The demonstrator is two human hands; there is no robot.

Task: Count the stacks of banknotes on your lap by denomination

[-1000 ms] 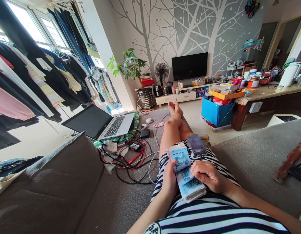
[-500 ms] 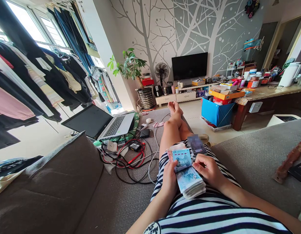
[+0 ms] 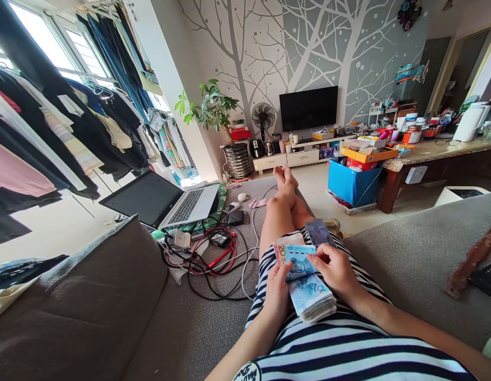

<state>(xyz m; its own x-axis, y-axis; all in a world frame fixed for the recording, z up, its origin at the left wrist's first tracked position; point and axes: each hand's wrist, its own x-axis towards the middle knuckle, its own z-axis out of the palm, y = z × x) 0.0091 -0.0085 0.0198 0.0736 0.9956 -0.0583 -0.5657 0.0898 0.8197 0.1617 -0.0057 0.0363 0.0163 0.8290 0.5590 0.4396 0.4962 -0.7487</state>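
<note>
Grasping a thick stack of banknotes (image 3: 314,306) over the lap, using both hands. Holding its left side in the left hand (image 3: 277,278), with the thumb pressed across the front of a blue 10 note (image 3: 299,267). Pinching the upper right edge of that same note between thumb and fingers of the right hand (image 3: 336,269). Showing a pinkish 20 note (image 3: 282,254) just behind it at the left, and more blue 10s below, nearer the body. Lying just beyond the right hand, probably a phone (image 3: 319,234), partly blurred out. Seated on a grey couch (image 3: 205,338) in striped clothing (image 3: 348,354), legs stretched forward and crossed at the feet. Flanked on the left by tangled cables (image 3: 213,283), a white adapter (image 3: 183,239) and an open laptop (image 3: 177,203). Facing a dark television (image 3: 309,108) beside a black fan (image 3: 263,115). Bordered at the far right by a cluttered worktop (image 3: 431,154), bearing jars (image 3: 412,136) and a white jug (image 3: 471,123).
</note>
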